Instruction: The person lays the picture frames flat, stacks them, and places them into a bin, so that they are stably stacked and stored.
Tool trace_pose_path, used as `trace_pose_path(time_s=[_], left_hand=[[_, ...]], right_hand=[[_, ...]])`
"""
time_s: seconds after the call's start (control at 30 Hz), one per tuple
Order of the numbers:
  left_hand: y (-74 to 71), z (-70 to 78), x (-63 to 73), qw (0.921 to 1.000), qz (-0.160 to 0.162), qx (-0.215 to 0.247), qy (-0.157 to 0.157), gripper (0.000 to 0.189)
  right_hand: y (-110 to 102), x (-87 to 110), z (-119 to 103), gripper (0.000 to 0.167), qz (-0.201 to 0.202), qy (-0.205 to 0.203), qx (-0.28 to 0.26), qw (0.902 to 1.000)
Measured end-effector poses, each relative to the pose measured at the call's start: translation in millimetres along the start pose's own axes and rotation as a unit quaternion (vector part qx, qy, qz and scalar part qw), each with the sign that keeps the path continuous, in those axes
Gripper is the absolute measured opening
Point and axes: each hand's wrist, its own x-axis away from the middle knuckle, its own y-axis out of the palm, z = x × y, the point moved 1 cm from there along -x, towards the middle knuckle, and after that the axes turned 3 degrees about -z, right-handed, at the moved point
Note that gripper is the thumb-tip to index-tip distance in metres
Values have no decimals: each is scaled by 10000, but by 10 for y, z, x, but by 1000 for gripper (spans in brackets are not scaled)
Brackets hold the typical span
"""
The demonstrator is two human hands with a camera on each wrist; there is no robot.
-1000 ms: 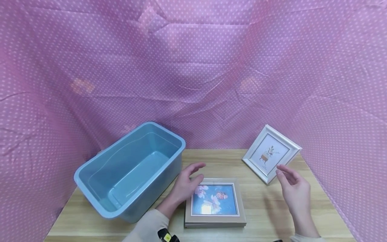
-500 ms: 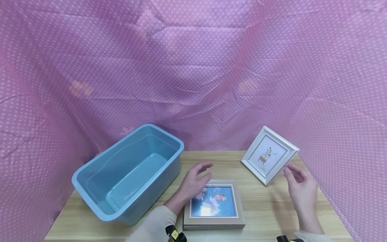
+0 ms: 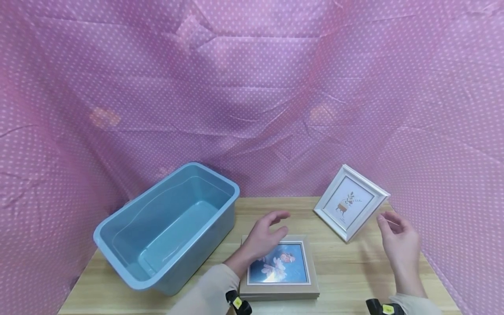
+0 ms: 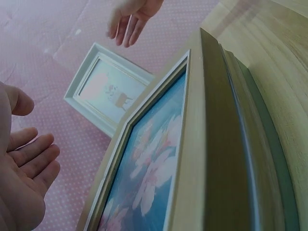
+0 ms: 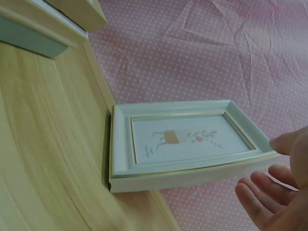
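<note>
A white picture frame [image 3: 351, 202] with a plant print stands tilted back at the table's right rear. My right hand [image 3: 401, 240] is just right of its lower right side, fingers loosely bent and holding nothing; in the right wrist view the fingers [image 5: 262, 197] lie close by the frame's edge. Over the left part of a stack of beige picture frames [image 3: 279, 267] hovers my left hand [image 3: 264, 236], thumb and fingers spread apart with nothing between them. The top frame bears a blue flower picture, and the left wrist view shows several layers [image 4: 240, 134] under it.
A deep blue plastic bin [image 3: 169, 227], with nothing seen inside, stands at the table's left. The wooden table [image 3: 342, 284] is enclosed by pink dotted cloth [image 3: 252, 109] at the back and sides.
My right hand has moved right, away from the white frame's lower edge. My left hand has shifted right over the stacked frames. The view has shifted slightly.
</note>
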Motion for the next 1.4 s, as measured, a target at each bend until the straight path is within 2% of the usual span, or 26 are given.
trace_pose_path(time_s=[0.2, 0.4, 0.57, 0.87, 1.2, 1.4], left_hand=[[52, 35, -32, 9999, -71, -66, -123, 47], [71, 67, -67, 9996, -86, -119, -234, 49], [81, 74, -85, 9994, -169, -133, -253, 49], [85, 86, -108, 9994, -146, -65, -319, 49], [46, 72, -124, 9998, -159, -20, -140, 48], [-2, 77, -108, 9998, -92, -17, -174, 47]], right_hand=[[7, -120, 13, 65, -314, 103, -18, 9995], [92, -219, 40, 64, -321, -122, -232, 9991], [158, -286, 91, 63, -428, -48, -126, 9990], [266, -386, 101, 46, -27, -102, 41, 9999], [257, -321, 129, 40, 255, -30, -98, 9996], [213, -277, 113, 43, 354, 7, -237, 9991]])
